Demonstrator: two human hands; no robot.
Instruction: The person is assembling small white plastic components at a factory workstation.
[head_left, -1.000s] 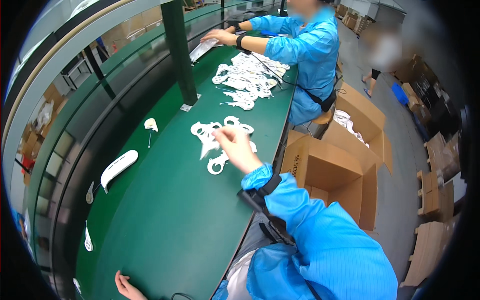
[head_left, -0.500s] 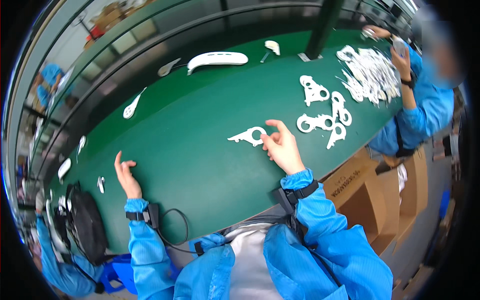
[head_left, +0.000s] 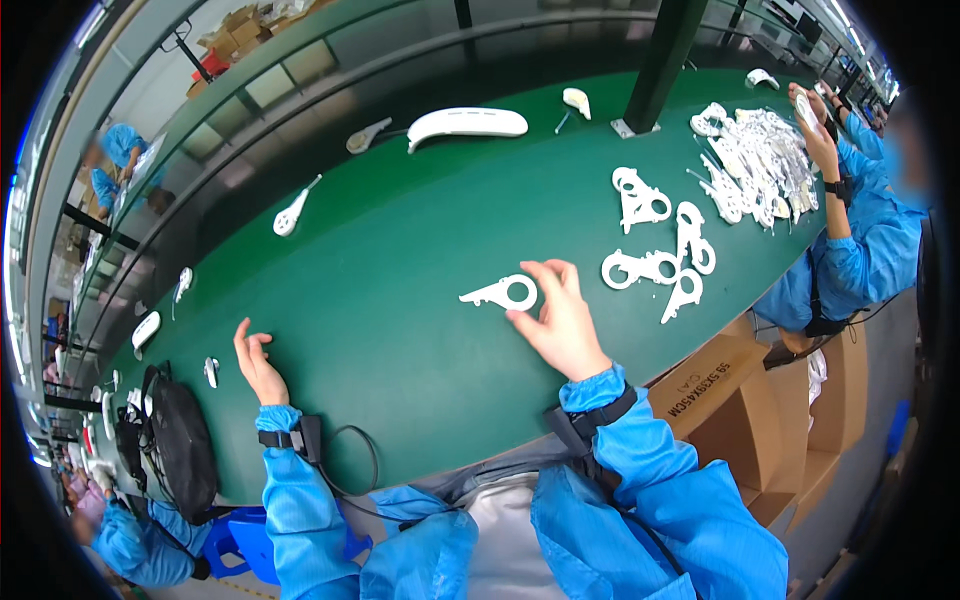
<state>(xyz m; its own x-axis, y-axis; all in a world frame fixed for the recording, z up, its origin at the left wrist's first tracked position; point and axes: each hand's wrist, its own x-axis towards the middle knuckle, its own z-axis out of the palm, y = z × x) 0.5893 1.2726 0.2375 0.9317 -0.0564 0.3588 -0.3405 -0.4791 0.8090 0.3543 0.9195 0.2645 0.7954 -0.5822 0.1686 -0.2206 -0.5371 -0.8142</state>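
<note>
A flat white plastic part (head_left: 491, 294) with a round ring and a pointed tail lies on the green tabletop. Around the ring's edge are the thumb and fingers of my right hand (head_left: 561, 327), spread apart; the thumb tip is at or very near its lower edge. I cannot make out a firm grip. My left hand (head_left: 262, 366) is open over the table at the left, thumb and fingers apart, holding nothing. A small white piece (head_left: 211, 372) lies to its left. To the right of my right hand lie several similar white ringed parts (head_left: 640, 268).
A large pile of white parts (head_left: 765, 160) lies at the far right, beside a co-worker (head_left: 850, 220) handling a white piece. A long white curved cover (head_left: 467, 124) rests near a dark post (head_left: 662, 70). Left is a black bag (head_left: 180, 440); cardboard boxes (head_left: 740, 410) stand below right.
My right thumb and fingers have spread and now span the ring. The whole view has shifted slightly, while the part stays in place on the table. My left hand is nearly unchanged.
</note>
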